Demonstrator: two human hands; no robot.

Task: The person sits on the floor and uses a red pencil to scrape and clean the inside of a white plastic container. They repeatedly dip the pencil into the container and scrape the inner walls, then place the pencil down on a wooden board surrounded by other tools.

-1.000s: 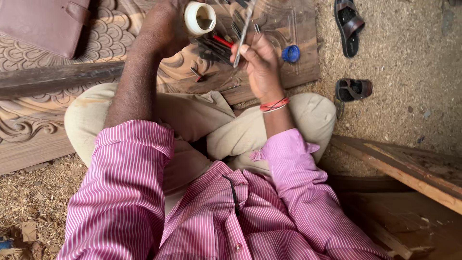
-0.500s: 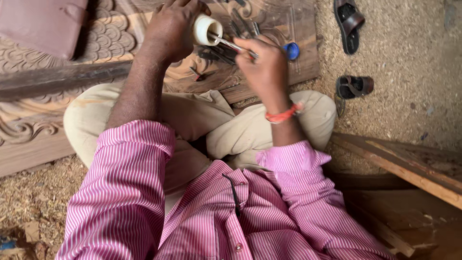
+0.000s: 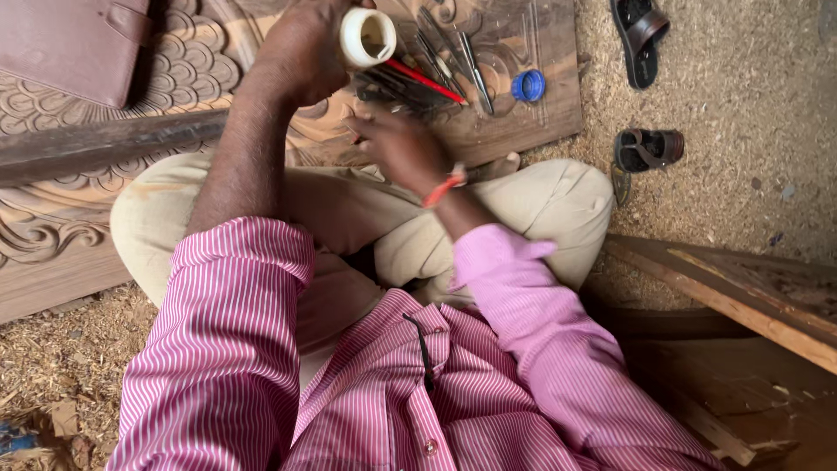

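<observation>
Left hand [image 3: 301, 52]: closed around a white tube [image 3: 366, 37], open end facing up. Right hand [image 3: 397, 148]: just below the tube, fingers loosely curled, grip cannot be told. Red-handled tool [image 3: 423, 80] and metal carving tools [image 3: 453, 57] beyond the right hand, on a carved wooden panel [image 3: 540, 118]; blue cap [image 3: 528, 85] further right.

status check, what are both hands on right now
Left hand gripping white cylindrical container. Right hand closed beside row of metal carving tools on carved wooden panel; its grasp hidden. Nothing between them.

Blue bottle cap [image 3: 527, 85] on carved wooden panel [image 3: 174, 78], brown pouch [image 3: 74, 44], two sandals [image 3: 649, 148] on sawdust
</observation>
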